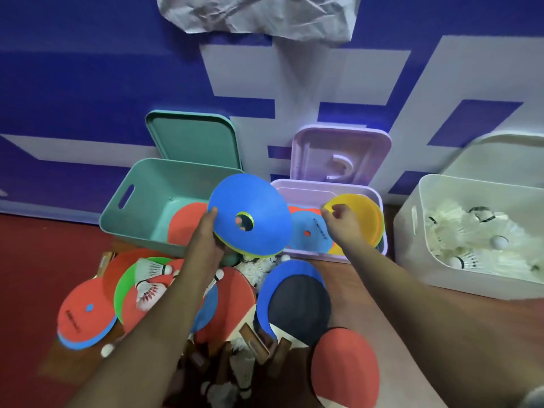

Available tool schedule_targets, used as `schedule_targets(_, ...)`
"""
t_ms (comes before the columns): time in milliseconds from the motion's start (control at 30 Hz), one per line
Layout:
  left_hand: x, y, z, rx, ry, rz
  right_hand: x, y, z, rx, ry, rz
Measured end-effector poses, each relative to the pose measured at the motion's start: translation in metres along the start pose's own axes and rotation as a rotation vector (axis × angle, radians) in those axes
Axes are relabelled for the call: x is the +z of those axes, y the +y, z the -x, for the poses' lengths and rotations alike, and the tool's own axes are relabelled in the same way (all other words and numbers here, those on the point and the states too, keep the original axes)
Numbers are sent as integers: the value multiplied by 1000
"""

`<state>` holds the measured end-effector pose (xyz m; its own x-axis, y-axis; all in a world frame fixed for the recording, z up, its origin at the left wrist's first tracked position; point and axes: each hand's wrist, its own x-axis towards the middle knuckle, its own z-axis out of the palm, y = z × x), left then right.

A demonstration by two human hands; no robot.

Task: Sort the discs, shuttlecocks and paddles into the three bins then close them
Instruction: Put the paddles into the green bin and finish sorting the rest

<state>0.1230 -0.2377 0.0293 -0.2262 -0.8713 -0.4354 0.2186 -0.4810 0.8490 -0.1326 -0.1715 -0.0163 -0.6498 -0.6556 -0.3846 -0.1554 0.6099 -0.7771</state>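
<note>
The left hand (pixel 206 235) grasps a stack of discs with a blue disc (pixel 259 206) on top, fingers (pixel 212 212) curled round its edge, held up before the green bin (pixel 147 184). The right hand (pixel 343 226) pinches a yellow disc (pixel 363 212) inside the purple bin (pixel 306 193). Right of those fingers stands the white bin (pixel 412 248) of shuttlecocks (pixel 459 225). Below both hands, paddles (pixel 300 307) and discs lie heaped on the red floor (pixel 44 245). Beyond the fingers, two lids (pixel 191 136) lean on a blue-and-white wall (pixel 88 83).
</note>
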Motion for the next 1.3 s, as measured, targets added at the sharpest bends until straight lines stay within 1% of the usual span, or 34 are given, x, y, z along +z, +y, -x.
schedule_targets(33,10,0,-3,13,-28,-11,-6,-3,1,7,-44,-120)
schedule_targets(100,32,0,-11,7,-100,-52,-18,-9,5,81,-197,-400)
schedule_targets(133,44,-2,-16,-11,-130,-68,-25,-11,5,85,-253,-463)
schedule_targets(167,56,-6,-23,-38,-144,-71,-32,-12,6,63,-274,-460)
schedule_targets(200,70,-10,-28,-57,-167,-67,-40,-12,7,41,-262,-456)
schedule_targets(267,93,-22,-37,-96,-228,-71,-55,-4,3,10,-154,-430)
schedule_targets(333,111,-40,-43,-106,-288,-159,-72,13,-4,-32,13,-331)
schedule_targets(400,123,-57,-50,-86,-293,-352,-91,28,-8,-68,164,-176)
schedule_targets(467,130,-75,-62,-98,-339,-538,-102,45,-12,-107,242,-67)
schedule_targets(533,137,-89,-72,-70,-375,-731,-106,57,-16,-144,260,20)
schedule_targets(600,143,-104,-85,15,-337,-941,-104,68,-22,-161,238,120)
schedule_targets(667,147,-115,-93,42,-266,-1010,-99,77,-27,-160,197,207)
schedule_targets(700,149,-122,-98,37,-256,-1039,-97,80,-28,-146,178,256)
schedule_targets(767,150,-128,-103,5,-305,-1164,-89,83,-28,-161,182,354)
schedule_targets(833,148,-127,-104,15,-330,-1257,-84,83,-19,-229,228,381)
schedule_targets(900,143,-118,-101,79,-327,-1285,-81,81,-7,-283,264,327)
schedule_targets(1067,107,-95,-74,190,-374,-1296,-64,78,43,-277,242,179)
schedule_targets(1133,92,-90,-57,241,-346,-1225,-52,82,67,-280,241,97)
schedule_targets(1200,79,-85,-33,252,-346,-1116,-35,92,89,-277,225,70)
schedule_targets(1233,73,-84,-20,247,-358,-1095,-26,98,98,-240,204,82)
schedule_targets(1300,59,-89,3,196,-375,-1117,-6,118,108,-68,116,86)
